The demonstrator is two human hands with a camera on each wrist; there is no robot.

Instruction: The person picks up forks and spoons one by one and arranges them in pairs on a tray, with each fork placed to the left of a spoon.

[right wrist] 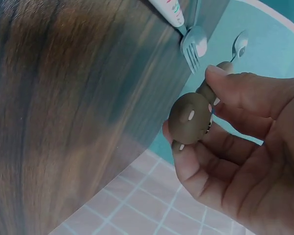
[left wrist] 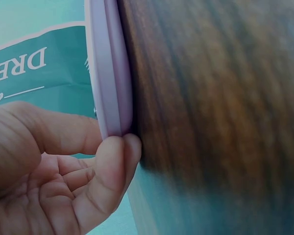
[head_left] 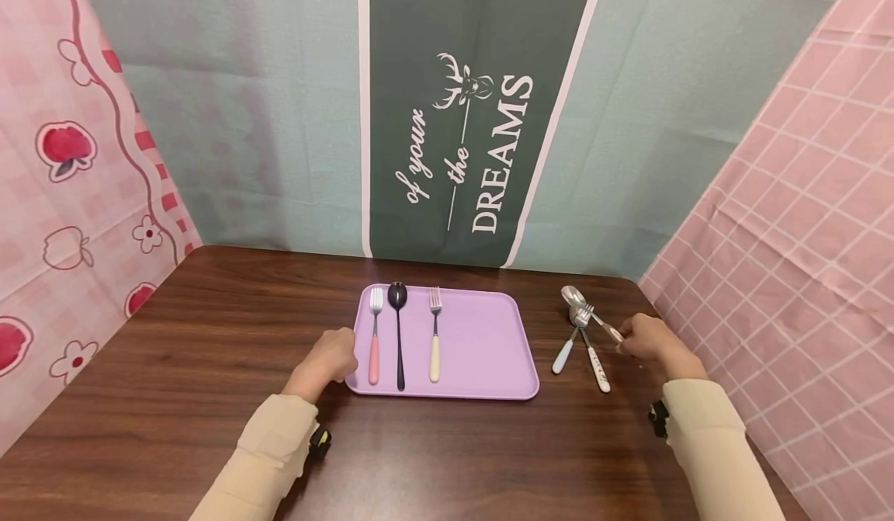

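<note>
Tray: the lilac tray [head_left: 485, 342] lies on the table [head_left: 433, 451]; pink-handled fork [head_left: 373, 358], black spoon [head_left: 400, 335] and cream-handled fork [head_left: 435, 354] sit on it, well spaced.
Left hand: the left hand [head_left: 334, 354] pinches the tray's left rim between thumb and fingertips.
Right hand: the right hand [head_left: 642, 336] has thumb and fingers closed round the brown-ended handle of a spoon [head_left: 609, 331], right of the tray.
Pile: blue-handled fork [head_left: 564, 354] crosses the bowl of a white-handled spoon [head_left: 596, 366]; whether the held spoon touches them is hard to tell.
Snag risk: a low drag could catch the fork's tines and scatter the pile.
Slip risk: the bulky handle end could roll in a fingertip grip.
Tray risk: lifting the pinched rim could slide the cutlery rightward.
</note>
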